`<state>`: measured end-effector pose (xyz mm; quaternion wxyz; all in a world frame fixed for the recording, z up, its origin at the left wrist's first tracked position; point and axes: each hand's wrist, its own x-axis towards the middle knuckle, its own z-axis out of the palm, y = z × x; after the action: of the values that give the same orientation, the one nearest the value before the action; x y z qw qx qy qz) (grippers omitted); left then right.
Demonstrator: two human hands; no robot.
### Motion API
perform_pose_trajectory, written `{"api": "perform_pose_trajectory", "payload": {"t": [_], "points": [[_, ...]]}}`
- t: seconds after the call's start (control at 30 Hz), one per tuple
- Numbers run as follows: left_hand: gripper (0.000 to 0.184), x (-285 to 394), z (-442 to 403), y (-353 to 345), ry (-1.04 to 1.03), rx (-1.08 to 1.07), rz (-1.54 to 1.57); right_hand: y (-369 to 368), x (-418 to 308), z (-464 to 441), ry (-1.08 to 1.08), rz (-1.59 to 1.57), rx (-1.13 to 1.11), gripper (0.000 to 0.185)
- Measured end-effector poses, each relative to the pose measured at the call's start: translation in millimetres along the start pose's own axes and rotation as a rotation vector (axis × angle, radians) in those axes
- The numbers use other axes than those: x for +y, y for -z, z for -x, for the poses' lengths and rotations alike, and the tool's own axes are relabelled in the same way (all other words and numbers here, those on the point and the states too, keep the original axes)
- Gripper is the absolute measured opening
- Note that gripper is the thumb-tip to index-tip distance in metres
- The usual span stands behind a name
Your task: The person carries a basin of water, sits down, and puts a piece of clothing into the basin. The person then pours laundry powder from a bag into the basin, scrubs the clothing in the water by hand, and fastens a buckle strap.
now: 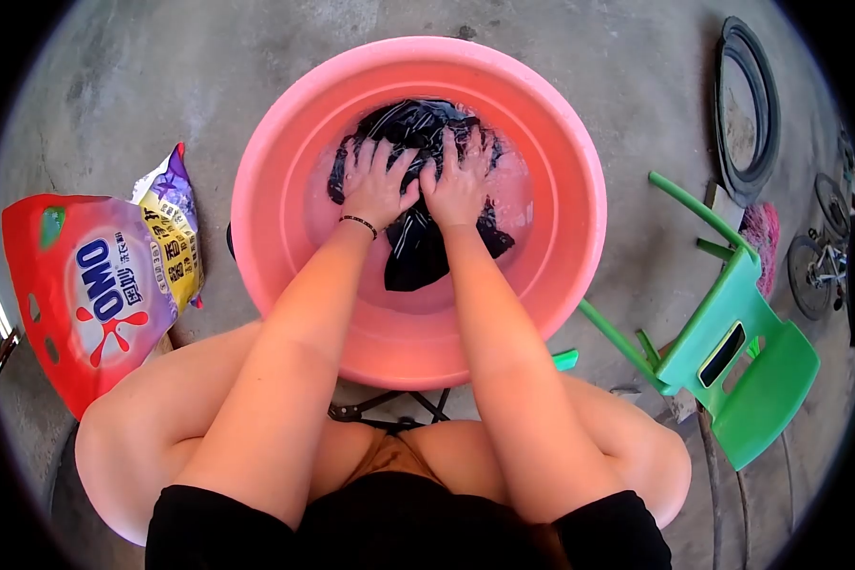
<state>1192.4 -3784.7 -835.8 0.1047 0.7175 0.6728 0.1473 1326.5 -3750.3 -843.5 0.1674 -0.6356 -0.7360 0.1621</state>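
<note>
A large pink basin (418, 59) holds shallow water with a dark, striped wet cloth (418, 261) lying in it. My left hand (375, 190), with a dark bracelet at the wrist, rests on the left part of the cloth, its fingers spread. Beside it, my right hand (458, 188) lies on the right part of the cloth, fingers also apart. Both palms face down, and the fingertips are partly in the water. Neither hand is closed round the cloth.
A red OMO detergent bag (57, 285) stands left of the basin, with a yellow and purple packet (173, 228) behind it. At right are a green chair (769, 380) holding a phone (722, 354), a black tire (771, 123), a pink item (761, 242) and a bicycle (812, 271).
</note>
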Motion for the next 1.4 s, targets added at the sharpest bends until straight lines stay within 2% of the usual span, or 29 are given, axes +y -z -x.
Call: {"api": "perform_pose_trajectory", "payload": {"t": [0.1,0.4,0.6,0.7,0.83,0.93,0.97,1.07,1.1,1.13,1.3,1.37,1.4], "points": [[0.044,-3.5,-8.3,-3.1,-0.022,0.002,-0.030,3.4,-2.1,-7.4,0.013,0.169,-0.007,0.052],[0.043,-6.7,-16.0,-6.5,-0.050,0.066,0.001,-2.3,3.7,-16.3,0.067,0.088,0.082,0.049],[0.044,-9.2,-21.1,-5.5,-0.058,0.053,0.013,-3.0,0.5,-17.0,0.017,0.064,0.061,0.047],[0.042,-12.6,-31.3,-6.1,-0.065,0.033,0.008,0.0,-0.5,-27.3,0.040,0.159,0.083,0.046],[0.041,-19.7,-75.2,-4.7,-0.092,0.071,0.012,-4.7,8.0,-72.5,0.126,0.104,0.187,0.043],[0.042,-32.1,-115.0,-4.0,-0.136,0.083,0.065,-7.5,19.8,-113.2,0.183,-0.078,0.214,0.040],[0.044,-34.4,-124.4,0.5,-0.115,0.018,0.073,-2.3,22.7,-124.8,0.167,-0.068,0.121,0.054],[0.044,-29.0,-132.0,20.3,0.000,-0.144,0.115,22.9,16.8,-123.3,0.116,-0.008,-0.102,0.073],[0.043,-27.0,-123.6,17.6,0.039,-0.040,0.163,30.9,12.9,-114.6,0.077,0.087,-0.202,0.087],[0.043,-24.4,-112.5,15.9,0.075,0.065,0.211,37.8,7.2,-105.6,-0.006,0.112,-0.261,0.089],[0.043,4.1,-22.7,11.4,0.529,0.123,0.437,42.1,-17.6,-44.5,-0.331,0.131,-0.278,0.089],[0.050,25.7,4.8,32.6,0.798,-0.079,0.618,43.0,-23.9,-28.9,-0.481,0.089,-0.352,0.085],[0.056,23.4,22.5,12.3,0.853,-0.132,0.651,48.9,-23.4,-23.6,-0.546,0.053,-0.415,0.083]]}}
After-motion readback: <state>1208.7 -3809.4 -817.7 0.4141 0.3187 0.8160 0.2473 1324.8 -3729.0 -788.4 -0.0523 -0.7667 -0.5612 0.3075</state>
